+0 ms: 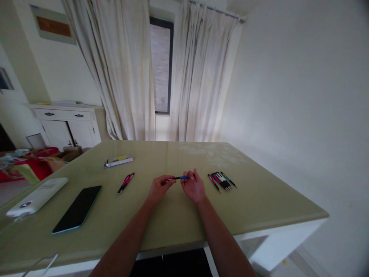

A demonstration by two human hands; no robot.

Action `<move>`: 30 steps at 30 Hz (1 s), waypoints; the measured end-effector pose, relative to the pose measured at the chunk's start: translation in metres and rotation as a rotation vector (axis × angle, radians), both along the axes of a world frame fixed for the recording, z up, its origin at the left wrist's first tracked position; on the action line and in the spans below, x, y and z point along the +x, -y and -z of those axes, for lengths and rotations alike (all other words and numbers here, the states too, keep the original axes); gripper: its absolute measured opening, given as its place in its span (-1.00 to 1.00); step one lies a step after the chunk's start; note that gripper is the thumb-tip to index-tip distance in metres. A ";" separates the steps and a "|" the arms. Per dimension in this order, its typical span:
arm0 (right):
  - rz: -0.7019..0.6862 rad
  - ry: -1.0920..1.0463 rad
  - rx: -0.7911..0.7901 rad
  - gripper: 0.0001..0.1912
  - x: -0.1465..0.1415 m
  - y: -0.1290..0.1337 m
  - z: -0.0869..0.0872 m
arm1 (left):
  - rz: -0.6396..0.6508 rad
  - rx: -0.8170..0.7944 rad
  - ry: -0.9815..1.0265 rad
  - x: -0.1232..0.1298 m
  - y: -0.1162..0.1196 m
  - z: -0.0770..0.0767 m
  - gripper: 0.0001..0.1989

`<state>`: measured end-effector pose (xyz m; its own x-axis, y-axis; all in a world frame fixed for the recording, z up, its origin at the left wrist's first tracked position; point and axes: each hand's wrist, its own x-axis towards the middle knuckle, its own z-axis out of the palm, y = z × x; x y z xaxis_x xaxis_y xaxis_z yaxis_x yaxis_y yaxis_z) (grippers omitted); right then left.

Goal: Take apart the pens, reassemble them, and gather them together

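A blue and black pen is held level above the table between both hands. My left hand pinches its dark left end. The blue right end lies in the fingers of my right hand, whose palm faces up with some fingers curled on the pen. Right of my right hand, several pens lie side by side on the table, with a purple one and a teal one at the sides. To the left of my left hand, pink and black pens lie close together.
On the green table, a small box with something yellow on it lies at the back left. A dark phone or tablet and a white device lie at the left.
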<state>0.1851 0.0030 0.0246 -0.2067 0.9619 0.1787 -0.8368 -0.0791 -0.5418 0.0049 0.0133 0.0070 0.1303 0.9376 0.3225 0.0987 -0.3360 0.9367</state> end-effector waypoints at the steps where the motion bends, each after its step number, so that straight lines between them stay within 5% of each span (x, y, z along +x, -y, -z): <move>1: 0.018 0.014 -0.004 -0.55 0.000 0.000 0.000 | -0.002 -0.002 0.000 0.000 -0.001 0.001 -0.59; 6: 0.136 0.146 -0.011 -0.80 -0.009 0.000 0.006 | 0.000 0.007 -0.038 -0.001 -0.001 0.003 -0.57; 12: 0.376 0.360 0.015 -0.65 -0.014 -0.011 0.010 | 0.023 0.034 -0.095 0.003 0.000 0.005 -0.52; 16: 0.780 0.749 0.020 -0.50 0.037 -0.023 0.001 | -0.093 0.029 -0.154 -0.006 -0.010 -0.004 -0.54; 20: 1.030 1.561 0.048 -0.50 0.132 -0.031 -0.009 | -0.251 0.044 -0.651 -0.052 -0.020 -0.018 -0.71; 25: 0.836 2.350 -0.100 -0.53 0.233 -0.034 -0.007 | -0.600 0.017 -1.237 -0.132 -0.015 -0.022 -0.66; 30: 0.671 2.507 -0.023 -0.61 0.266 -0.025 0.004 | -0.431 -0.106 -1.277 -0.163 -0.017 -0.021 -0.69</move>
<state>0.4514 0.0280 0.0203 0.2320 0.9507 0.2057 0.9726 -0.2235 -0.0642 -0.1585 0.0300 0.0275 -0.0259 0.9921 0.1227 0.9912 0.0095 0.1317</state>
